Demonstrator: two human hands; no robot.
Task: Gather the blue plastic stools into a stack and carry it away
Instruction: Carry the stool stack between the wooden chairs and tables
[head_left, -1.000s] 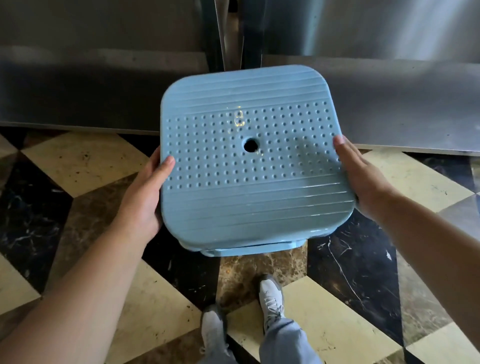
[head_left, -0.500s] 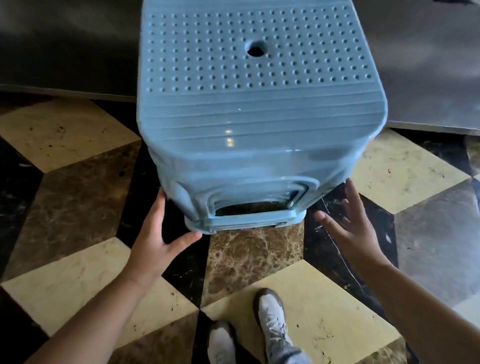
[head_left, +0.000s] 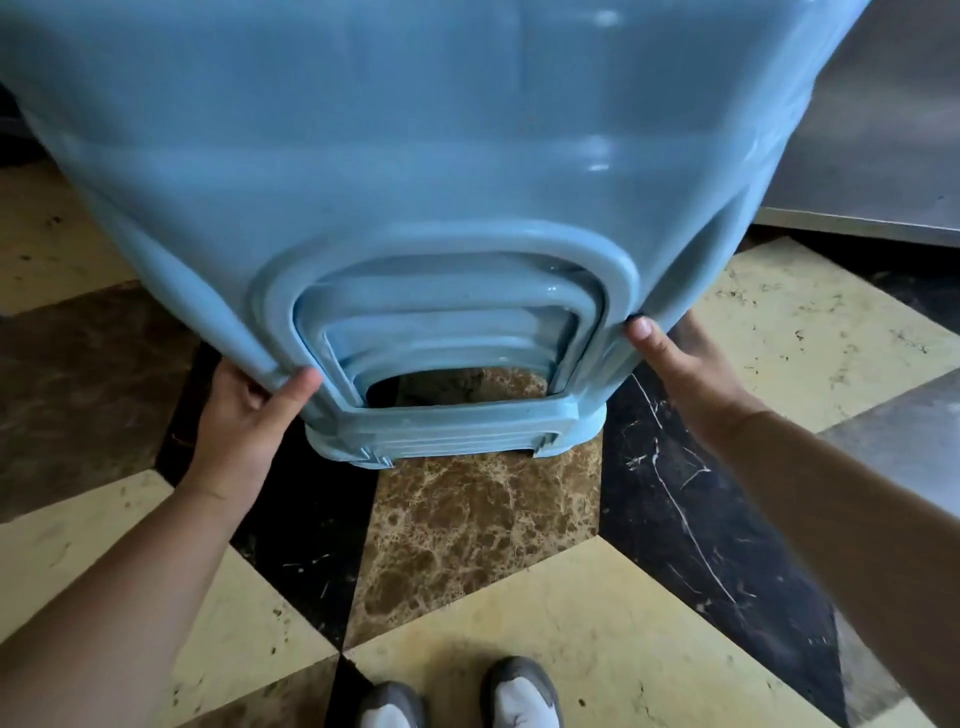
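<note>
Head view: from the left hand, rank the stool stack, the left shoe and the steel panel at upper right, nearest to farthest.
1. Stool stack: gripped by the left hand at its lower left leg edge, so touching.
2. Left shoe: on the floor below, at the bottom edge of the view.
3. Steel panel: far upper right, past the stack and the right hand.

No legible text or markings

The stack of stools (head_left: 415, 156) is pale blue, glossy, with white glints. Beneath it the floor (head_left: 483, 530) is a diamond pattern of cream, black white-veined and mottled brown marble. Behind the stack, the wall panel (head_left: 883, 130) is dull grey, perhaps steel. Below it, the shoes (head_left: 519, 696) are grey and white.
</note>
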